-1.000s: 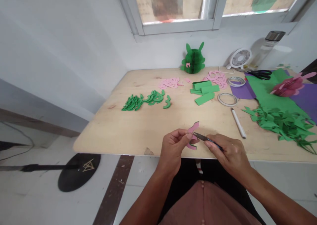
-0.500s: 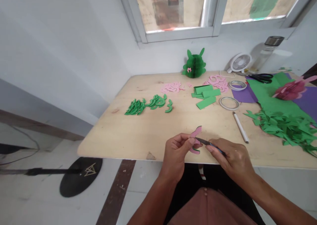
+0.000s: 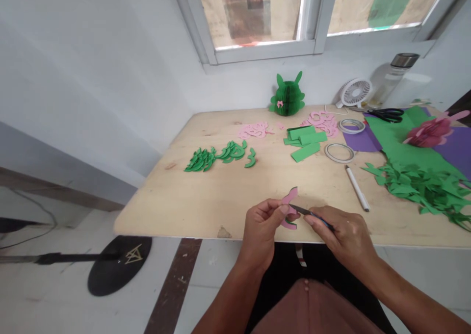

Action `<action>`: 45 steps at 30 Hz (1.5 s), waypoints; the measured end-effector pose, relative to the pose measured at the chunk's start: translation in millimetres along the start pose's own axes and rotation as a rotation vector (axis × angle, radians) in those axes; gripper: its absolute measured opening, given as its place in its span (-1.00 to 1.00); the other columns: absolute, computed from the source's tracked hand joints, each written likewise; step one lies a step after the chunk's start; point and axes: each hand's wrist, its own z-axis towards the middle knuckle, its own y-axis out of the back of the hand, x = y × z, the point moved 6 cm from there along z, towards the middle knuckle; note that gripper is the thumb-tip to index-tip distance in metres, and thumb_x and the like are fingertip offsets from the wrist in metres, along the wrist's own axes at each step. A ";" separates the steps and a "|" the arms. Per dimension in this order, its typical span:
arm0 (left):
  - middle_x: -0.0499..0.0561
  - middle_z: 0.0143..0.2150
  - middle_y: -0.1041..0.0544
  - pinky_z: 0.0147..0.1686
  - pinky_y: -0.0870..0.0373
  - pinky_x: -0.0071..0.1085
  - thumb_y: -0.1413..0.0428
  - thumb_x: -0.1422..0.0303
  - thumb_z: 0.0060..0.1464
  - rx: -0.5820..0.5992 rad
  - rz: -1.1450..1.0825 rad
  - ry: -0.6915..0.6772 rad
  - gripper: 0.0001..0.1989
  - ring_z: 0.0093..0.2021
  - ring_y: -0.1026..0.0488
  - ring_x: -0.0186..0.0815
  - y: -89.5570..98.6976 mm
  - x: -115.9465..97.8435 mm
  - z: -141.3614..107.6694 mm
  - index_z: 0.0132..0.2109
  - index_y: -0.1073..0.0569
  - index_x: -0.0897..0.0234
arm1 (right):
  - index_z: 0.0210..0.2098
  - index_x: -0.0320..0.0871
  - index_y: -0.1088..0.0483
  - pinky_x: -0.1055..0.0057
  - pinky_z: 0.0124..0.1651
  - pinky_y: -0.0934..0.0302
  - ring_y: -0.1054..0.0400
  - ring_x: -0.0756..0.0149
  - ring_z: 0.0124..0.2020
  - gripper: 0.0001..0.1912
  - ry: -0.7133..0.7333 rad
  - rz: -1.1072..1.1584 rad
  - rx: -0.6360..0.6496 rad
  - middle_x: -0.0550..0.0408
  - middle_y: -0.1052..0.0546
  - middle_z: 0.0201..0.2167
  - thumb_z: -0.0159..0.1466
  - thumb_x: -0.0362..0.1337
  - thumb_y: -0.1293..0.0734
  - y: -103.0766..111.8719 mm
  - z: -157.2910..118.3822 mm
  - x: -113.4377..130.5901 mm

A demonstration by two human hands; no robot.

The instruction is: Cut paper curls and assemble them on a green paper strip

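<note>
Close to the table's front edge, my left hand pinches a pink paper cutout with wavy edges, green showing along its lower edge. The fingers hide part of the cutout. In my right hand is a slim pointed tool with a dark blade and a black-and-blue handle. Its tip touches or lies just over the cutout beside my left thumb. My grip covers most of the handle, so I cannot tell whether it is a knife or scissors. A white pen lies to the right.
Green scalloped pieces and pink scraps lie across the wooden table. Farther back are green strips, tape rolls, a green paper figure and a fan. Black scissors and green scraps are at right.
The view has shifted very slightly. Both hands, the pink cutout and the pointed tool stay in nearly the same place.
</note>
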 end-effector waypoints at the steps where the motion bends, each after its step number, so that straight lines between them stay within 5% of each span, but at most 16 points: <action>1: -0.03 -0.52 -0.53 -0.45 -0.40 -0.50 -0.27 0.36 -0.14 -0.001 -0.001 0.001 -0.87 -0.48 -0.48 -0.38 0.1 0.4 0.1 -0.47 -0.53 0.35 | -0.36 -0.18 -0.50 0.46 -0.43 -0.27 -0.47 0.32 -0.50 -0.66 -0.006 0.008 0.007 0.03 -0.58 -0.49 0.34 -0.16 -0.18 -0.2 0.0 -0.3; 11: -0.02 -0.49 -0.56 -0.40 -0.40 -0.50 -0.27 0.39 -0.13 -0.010 -0.056 0.019 -0.88 -0.46 -0.50 -0.38 0.7 4.4 2.1 -0.46 -0.52 0.36 | -0.29 -0.15 -0.51 0.45 -0.37 -0.27 -0.47 0.27 -0.41 -0.70 -0.139 0.117 0.103 0.06 -0.58 -0.43 0.30 -0.12 -0.21 0.2 1.0 -12.1; 18: 0.00 -0.47 -0.56 -0.32 -0.43 -0.46 -0.30 0.38 -0.16 0.025 -0.089 0.122 -0.85 -0.45 -0.51 -0.36 -2.4 11.8 0.1 -0.47 -0.51 0.37 | -0.35 -0.22 -0.51 0.51 -0.65 0.02 -0.13 0.45 -0.68 -0.58 -0.541 0.684 0.033 0.19 -0.31 -0.68 0.26 0.00 -0.22 -10.0 1.3 -35.0; 22: -0.01 -0.48 -0.56 -0.30 -0.42 -0.46 -0.30 0.38 -0.16 0.037 -0.084 0.157 -0.85 -0.46 -0.51 -0.37 -5.5 17.9 -2.0 -0.47 -0.50 0.37 | -0.34 -0.23 -0.50 0.51 -0.65 0.13 0.01 0.51 -0.68 -0.63 -0.647 0.914 0.027 0.23 -0.27 -0.66 0.14 -0.01 -0.34 -24.3 11.6 -30.1; 29: -0.03 -0.48 -0.56 -0.27 -0.38 -0.44 -0.27 0.38 -0.11 0.049 -0.038 0.139 -0.87 -0.47 -0.52 -0.37 -5.5 26.9 -1.9 -0.45 -0.49 0.35 | -0.53 -0.19 -0.42 0.51 -0.55 0.00 -0.09 0.48 -0.61 -0.83 -0.719 0.847 -0.034 0.25 -0.28 -0.66 0.03 -0.22 -0.43 -31.3 18.0 -32.8; 37: 0.02 -0.36 -0.59 -0.24 -0.39 -0.45 -0.26 0.34 -0.08 0.084 0.101 0.136 -0.81 -0.34 -0.51 -0.35 -0.7 22.3 -1.4 -0.27 -0.55 0.32 | -0.55 -0.18 -0.39 0.49 -0.50 -0.04 -0.12 0.45 -0.57 -0.86 -0.718 0.795 -0.004 0.23 -0.29 -0.64 0.05 -0.25 -0.39 -32.3 17.7 -35.7; 45: -0.01 -0.41 -0.55 -0.33 -0.36 -0.50 -0.29 0.33 -0.15 0.046 0.191 0.043 -0.81 -0.40 -0.44 -0.40 0.5 10.2 9.3 -0.36 -0.52 0.35 | -0.55 -0.17 -0.38 0.49 -0.50 -0.03 -0.14 0.44 -0.57 -0.84 -0.732 0.817 0.017 0.22 -0.32 -0.63 0.05 -0.23 -0.39 -34.3 15.8 -36.0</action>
